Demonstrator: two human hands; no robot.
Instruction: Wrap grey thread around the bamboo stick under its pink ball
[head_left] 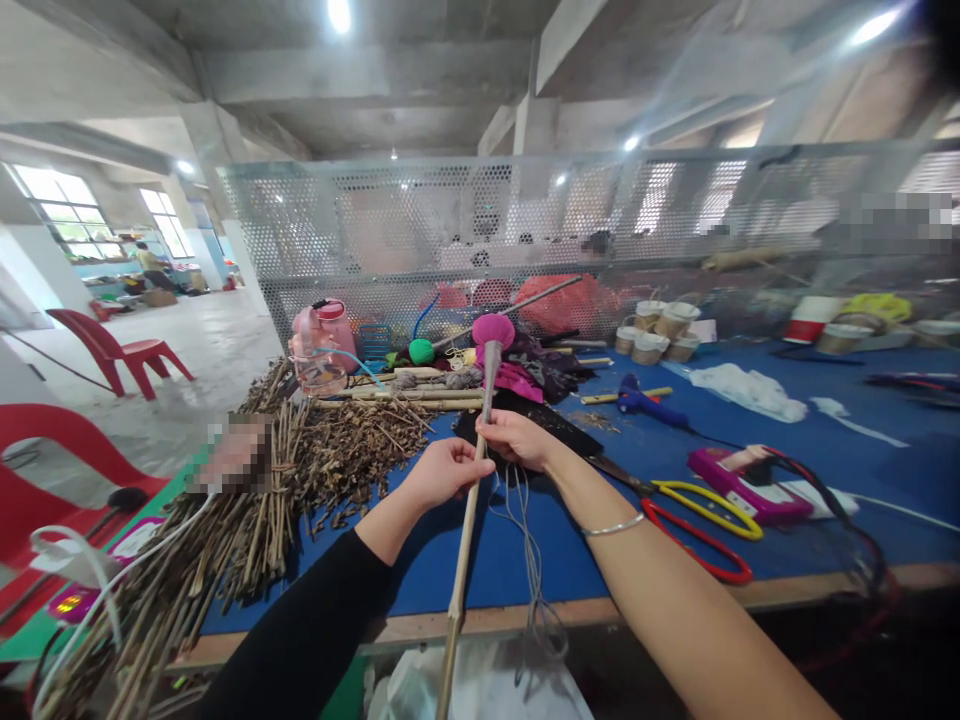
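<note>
A long bamboo stick (pixel 466 540) slants up from below the table edge, topped by a magenta ball (pixel 493 332). Just under the ball, grey wrapping (pixel 490 370) covers the stick. My right hand (pixel 517 440) pinches the stick at the lower end of this wrapping. Slightly lower, my left hand (pixel 448 470) has its fingers curled, with thumb and fingertips against the stick. Loose grey cord (pixel 529 545) hangs below my right hand and loops over the table edge; where it starts is hidden by the fingers.
Bundled dry twigs (pixel 255 530) cover the left. On the right lie red-and-yellow-handled scissors (pixel 697 515), a blue glue gun (pixel 649 402) and a magenta device (pixel 750 485) with cables. Paper cups (pixel 649 345) and a perforated metal screen (pixel 420 220) stand behind. Red chairs (pixel 127 350) are at left.
</note>
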